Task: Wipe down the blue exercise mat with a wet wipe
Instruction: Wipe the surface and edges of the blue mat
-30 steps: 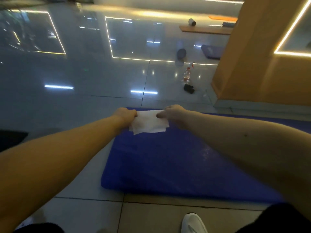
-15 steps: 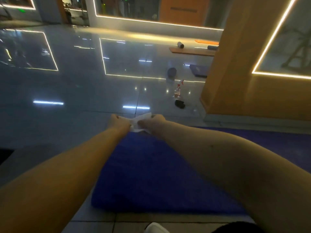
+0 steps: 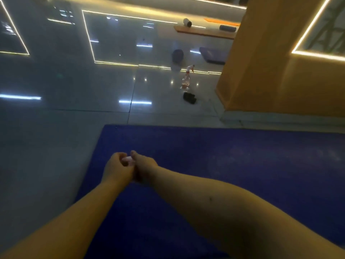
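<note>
Glossy grey floor [image 3: 56, 128], tiled, fills the left and far part of the view and carries reflections of strip lights and thin yellow light lines. Left forearm enters from the lower left corner. Left hand [image 3: 116, 169] is over the blue mat [image 3: 224, 165], close to its left edge, fingers curled round a wipe [image 3: 127, 160]. Wipe is bunched into a small pale wad between the two hands; only a little of it shows. Right hand [image 3: 143, 165] meets the left directly, thumb raised, gripping the wad from the right; its fingers are mostly hidden behind the left hand. Whether the wad touches the mat cannot be told.

Mat lies flat on the floor and runs from left of centre out past the right edge of view, with both forearms above it. Beyond its far edge, on the tiles, lies a small dark item [image 3: 189, 98], with a clear spray bottle [image 3: 186, 79] upright just behind it. Further back, a grey roll [image 3: 177, 55] stands near a flat purple pad [image 3: 212, 55]. At the far end lies an orange strip [image 3: 203, 31], with a short cylinder [image 3: 187, 22] and a grey bolster [image 3: 227, 28] by it. Orange pillar [image 3: 261, 62] occupies the upper right, a lit frame on its right face, its base near the mat's far edge.
</note>
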`<action>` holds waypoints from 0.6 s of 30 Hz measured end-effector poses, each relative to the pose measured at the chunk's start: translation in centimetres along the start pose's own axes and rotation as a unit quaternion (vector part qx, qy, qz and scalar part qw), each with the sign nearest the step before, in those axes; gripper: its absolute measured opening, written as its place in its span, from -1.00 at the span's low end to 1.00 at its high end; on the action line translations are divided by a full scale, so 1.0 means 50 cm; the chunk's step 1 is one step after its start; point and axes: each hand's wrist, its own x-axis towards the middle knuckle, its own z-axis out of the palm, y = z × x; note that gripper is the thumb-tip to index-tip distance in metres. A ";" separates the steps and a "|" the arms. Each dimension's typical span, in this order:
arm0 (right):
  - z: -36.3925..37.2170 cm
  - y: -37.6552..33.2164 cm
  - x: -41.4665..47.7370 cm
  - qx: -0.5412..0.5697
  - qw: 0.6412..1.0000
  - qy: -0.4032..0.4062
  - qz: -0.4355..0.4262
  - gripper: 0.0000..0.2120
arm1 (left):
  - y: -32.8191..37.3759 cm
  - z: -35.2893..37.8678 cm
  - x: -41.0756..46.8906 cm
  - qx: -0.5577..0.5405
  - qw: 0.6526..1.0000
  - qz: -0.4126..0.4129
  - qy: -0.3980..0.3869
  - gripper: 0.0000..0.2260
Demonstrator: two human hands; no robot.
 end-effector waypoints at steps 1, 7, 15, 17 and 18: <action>-0.001 0.025 0.026 0.045 0.998 -0.026 0.020 -0.49 | -0.025 0.010 0.009 0.007 1.000 -0.013 -0.021 -0.60; -0.029 0.107 0.091 -0.184 0.978 0.050 -0.087 -0.73 | -0.137 -0.004 0.021 0.044 0.997 -0.055 -0.028 -0.61; -0.017 0.168 0.145 -0.494 0.844 0.039 -0.207 -0.65 | -0.309 -0.019 -0.039 0.451 0.868 -0.095 -0.183 -0.36; 0.001 0.224 0.158 -0.589 0.780 -0.007 -0.209 -0.41 | -0.325 -0.019 -0.058 0.452 0.869 -0.091 -0.180 -0.34; 0.006 0.251 0.156 -0.603 0.770 -0.024 -0.205 -0.33 | -0.331 -0.019 -0.066 0.460 0.868 -0.083 -0.168 -0.33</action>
